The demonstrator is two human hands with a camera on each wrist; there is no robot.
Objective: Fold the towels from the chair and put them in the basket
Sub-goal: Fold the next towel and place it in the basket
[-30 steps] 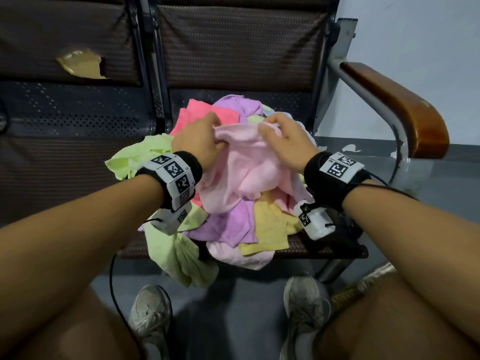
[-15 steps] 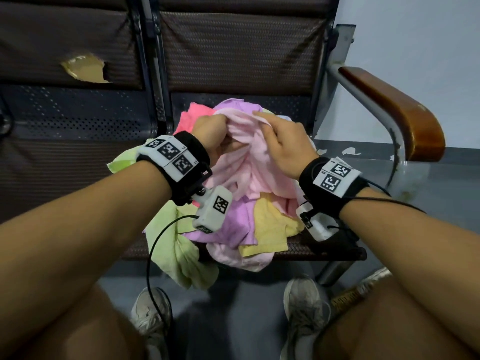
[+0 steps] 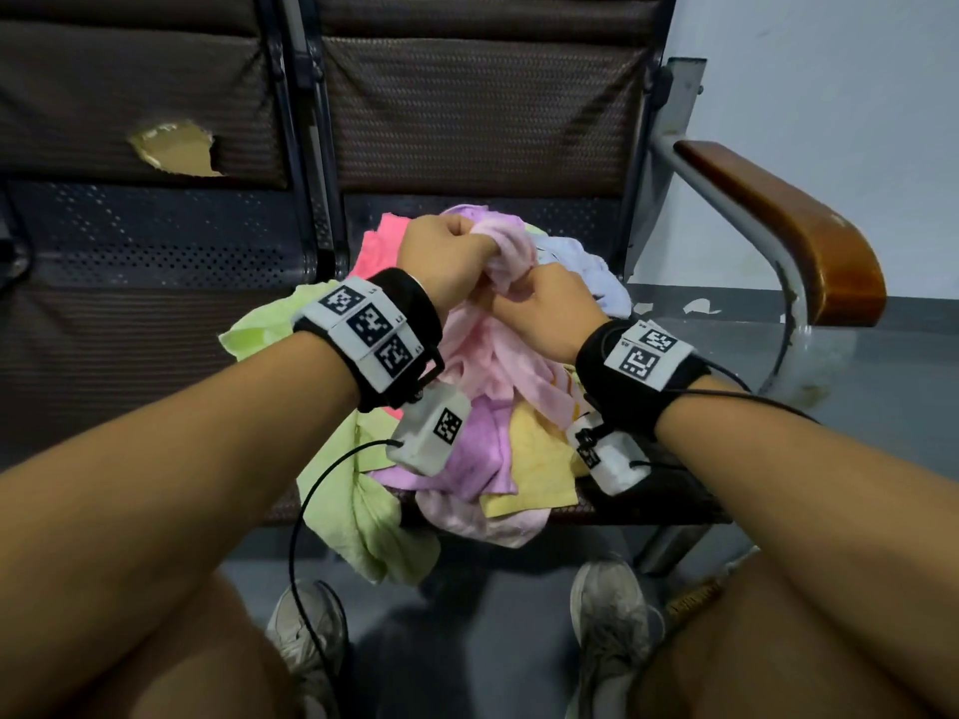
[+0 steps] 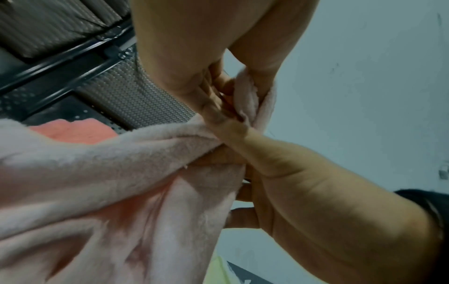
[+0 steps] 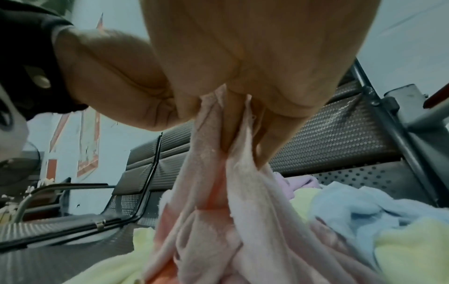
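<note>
Left hand (image 3: 450,262) and right hand (image 3: 545,313) grip pink towel (image 3: 488,355).

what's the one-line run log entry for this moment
step: lifting towel off pile | left hand: grips pink towel | right hand: grips same towel | pile: on chair | basket: not in view

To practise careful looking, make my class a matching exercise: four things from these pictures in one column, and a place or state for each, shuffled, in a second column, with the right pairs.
Things
1. pale pink towel
2. light green towel
3. blue towel
4. hot pink towel

Places or states
A. hangs over the seat's front edge
B. gripped by the left hand and the right hand
C. at the back of the pile, left of the hands
D. at the back of the pile, right of the hands

Pairs: 1-B, 2-A, 3-D, 4-C
</note>
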